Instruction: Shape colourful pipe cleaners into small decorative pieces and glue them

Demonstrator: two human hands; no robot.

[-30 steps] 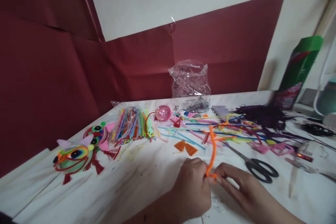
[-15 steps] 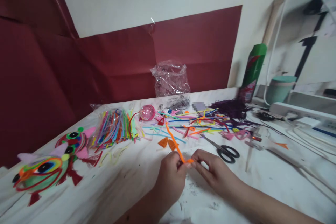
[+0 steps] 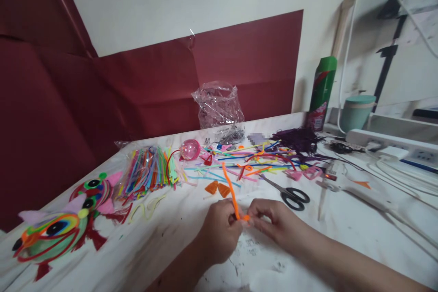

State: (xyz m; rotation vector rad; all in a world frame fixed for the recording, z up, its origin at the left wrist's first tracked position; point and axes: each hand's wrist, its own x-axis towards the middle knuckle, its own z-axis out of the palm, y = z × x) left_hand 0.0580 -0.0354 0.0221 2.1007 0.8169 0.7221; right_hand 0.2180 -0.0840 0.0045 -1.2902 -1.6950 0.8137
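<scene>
An orange pipe cleaner (image 3: 229,182) is pinched between both hands at the front middle of the table. My left hand (image 3: 221,230) is closed round its bent part, and one long end sticks up and away from me. My right hand (image 3: 268,221) pinches the short bent end, close against the left fingertips. Just beyond the hands lie two orange fan-shaped pieces (image 3: 218,188). To the right of them rest black-handled scissors (image 3: 290,196), with the blades pointing away to the left.
Bundled coloured pipe cleaners (image 3: 148,171) and loose ones lie at the back. Decorated animal-face crafts (image 3: 54,232) sit at left. On the right are a glue gun (image 3: 362,196), a power strip (image 3: 410,153), purple fringe (image 3: 297,141), a green bottle (image 3: 321,93) and a lidded cup (image 3: 357,112).
The view has shifted slightly. Both hands keep their pinch on the orange pipe cleaner, whose long end now stands a little more upright.
</scene>
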